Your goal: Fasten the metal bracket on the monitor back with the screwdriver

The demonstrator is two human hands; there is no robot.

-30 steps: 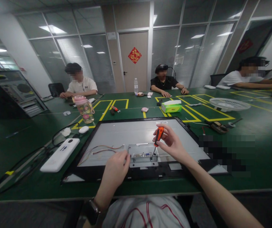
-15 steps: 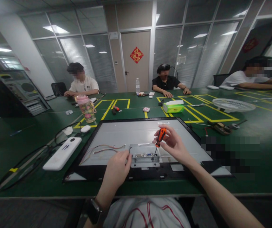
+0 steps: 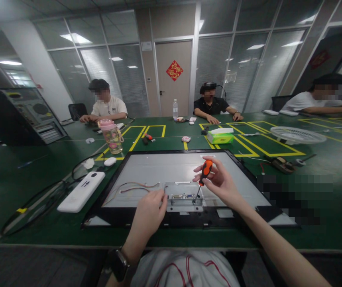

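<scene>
Green table (image 3: 332,159); screwdriver (image 3: 203,175) in right hand (image 3: 223,185).

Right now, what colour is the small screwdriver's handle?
The small screwdriver's handle is orange and black; head view.

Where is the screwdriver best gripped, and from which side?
Grip the screwdriver by its orange handle, from above and the right, as the right hand does. It stands steeply, tilted right, tip down at the metal plate. Its shaft is thin, so only the handle offers purchase.
</scene>
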